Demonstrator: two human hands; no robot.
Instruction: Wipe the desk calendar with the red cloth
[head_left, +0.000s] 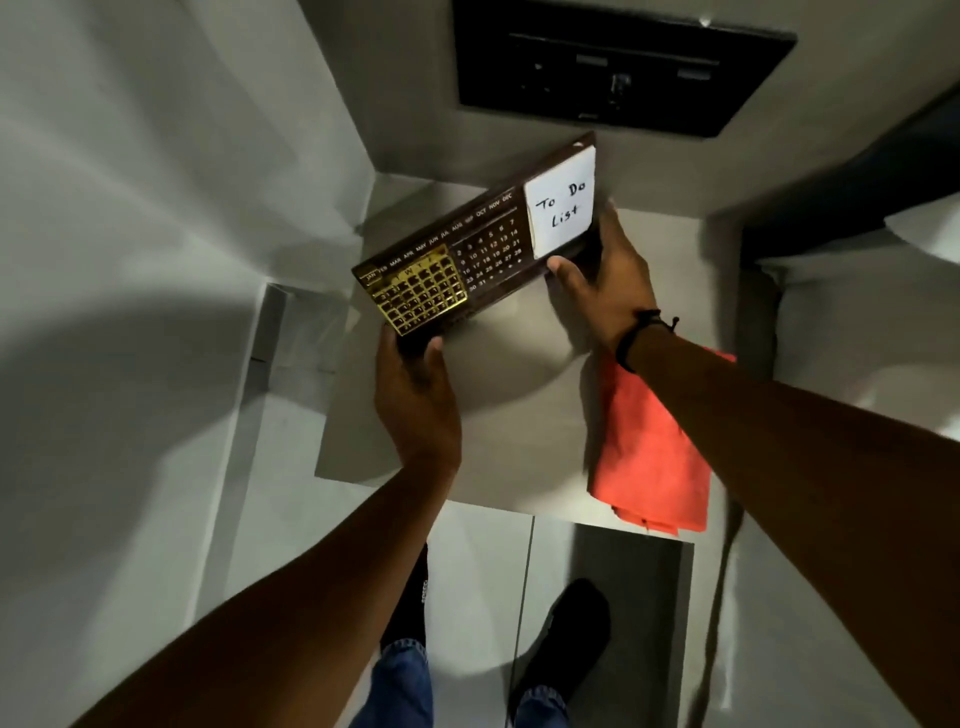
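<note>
The desk calendar (480, 244) is a long dark brown board with a gold sliding grid at its left end and a white "To Do List" pad at its right end. It is held tilted above a small grey table (498, 395). My left hand (415, 395) grips its lower left corner. My right hand (605, 291) grips its right end below the pad. The red cloth (649, 457) lies folded on the table's right side, partly under my right forearm, touched by neither hand.
A dark wall panel (623, 67) hangs behind the table. White walls close in on the left and right. My feet in dark shoes (566, 634) stand on the grey floor just in front of the table's near edge.
</note>
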